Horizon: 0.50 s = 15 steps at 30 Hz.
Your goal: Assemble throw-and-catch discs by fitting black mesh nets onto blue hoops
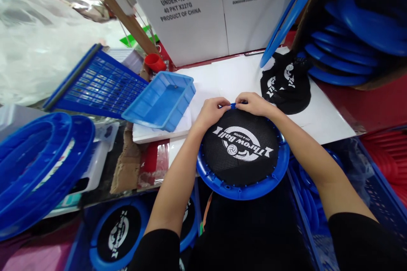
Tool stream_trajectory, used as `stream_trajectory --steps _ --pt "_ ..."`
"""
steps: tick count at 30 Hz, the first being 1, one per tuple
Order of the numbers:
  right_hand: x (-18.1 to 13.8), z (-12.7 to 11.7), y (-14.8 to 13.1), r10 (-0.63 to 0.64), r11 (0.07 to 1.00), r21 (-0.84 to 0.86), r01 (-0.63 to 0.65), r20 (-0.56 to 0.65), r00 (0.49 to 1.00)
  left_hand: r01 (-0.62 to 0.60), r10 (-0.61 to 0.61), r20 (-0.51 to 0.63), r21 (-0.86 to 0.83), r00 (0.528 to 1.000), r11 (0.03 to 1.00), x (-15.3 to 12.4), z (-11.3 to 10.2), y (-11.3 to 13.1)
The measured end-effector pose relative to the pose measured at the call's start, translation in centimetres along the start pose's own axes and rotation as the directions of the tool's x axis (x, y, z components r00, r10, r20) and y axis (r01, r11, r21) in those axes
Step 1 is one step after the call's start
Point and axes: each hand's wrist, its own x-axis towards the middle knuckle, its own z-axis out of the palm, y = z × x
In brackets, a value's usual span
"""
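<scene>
A blue plastic ring point(243, 192) with a round black mesh sheet point(219, 159) inside it lies in front of me, partly over the table's near edge. White "Throw Ball" lettering is printed on the mesh. At the far rim, my left hand point(212, 113) is closed, thumb and fingers pinching the edge. Just to its right, my right hand point(252, 103) pinches the same rim. A short bit of blue shows between the fingertips, and the exact grip is partly hidden by the fingers. Loose black mesh sheets point(295, 97) lie beyond my right hand.
A light-blue tray point(152, 103) rests tilted beside a blue basket point(98, 82). Blue rings point(34, 165) are stacked at left, more rings point(343, 55) fill a box at right. Finished-looking discs point(119, 233) lie in a crate below. A white carton point(197, 21) stands behind.
</scene>
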Motion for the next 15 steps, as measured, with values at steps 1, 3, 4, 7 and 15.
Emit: stream_trajectory --steps 1,3,4,7,15 --pt "-0.1 0.0 0.0 0.001 1.000 0.004 -0.001 0.002 1.000 -0.010 0.010 0.013 0.010 1.000 1.000 0.0 -0.1 0.0" --pt "-0.4 0.0 -0.1 -0.002 1.000 0.002 0.002 -0.017 1.000 -0.063 0.062 0.025 0.046 0.998 0.997 -0.1 -0.3 0.0" --pt "-0.6 -0.1 -0.3 -0.013 1.000 0.006 0.013 -0.036 0.999 -0.105 0.103 0.029 0.068 0.994 0.992 -0.2 -0.4 0.0" --pt "-1.2 -0.3 -0.7 -0.107 0.993 0.040 0.110 -0.064 0.992 -0.251 0.240 0.084 0.159 0.967 0.955 -0.7 -0.5 0.0" --pt "-2.0 -0.7 -0.7 -0.184 0.980 -0.070 0.188 0.064 0.981 -0.341 0.267 0.231 0.395 0.935 0.853 -0.9 0.0 0.4"
